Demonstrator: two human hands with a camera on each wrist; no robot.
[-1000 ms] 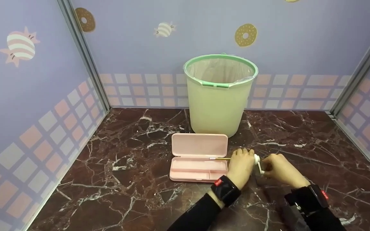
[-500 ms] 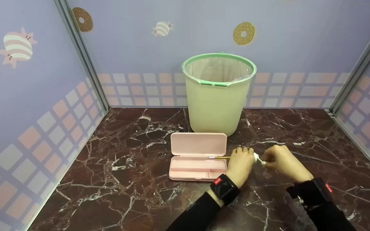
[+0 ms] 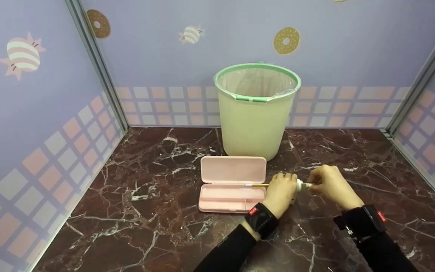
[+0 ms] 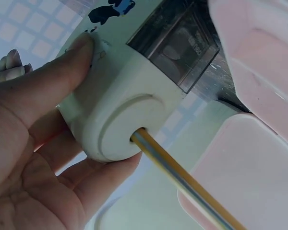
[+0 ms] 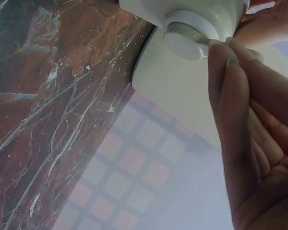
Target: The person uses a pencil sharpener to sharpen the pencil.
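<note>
My left hand (image 3: 282, 190) grips a pale crank pencil sharpener (image 4: 120, 91), with the thumb on one side and fingers round the other. A dark see-through shavings drawer (image 4: 175, 45) shows on its body. A yellow striped pencil (image 4: 182, 175) sticks out of the sharpener's round hole, pointing left over the pencil case in the head view. On the sharpener's other end is a white crank (image 5: 187, 40). My right hand (image 3: 330, 185) pinches the crank's handle between thumb and fingertips. In the head view, my left hand hides most of the sharpener.
An open pink pencil case (image 3: 233, 170) lies left of the sharpener, its compartments facing up. Behind stands a pale green waste bin (image 3: 253, 126) with a plastic liner. Patterned walls (image 3: 157, 56) enclose the dark marbled table (image 3: 157, 226) at the back and sides.
My right hand has risen slightly, turning the crank from hanging downward to about level with the sharpener's end. The left hand, sharpener and pencil stay nearly in place.
</note>
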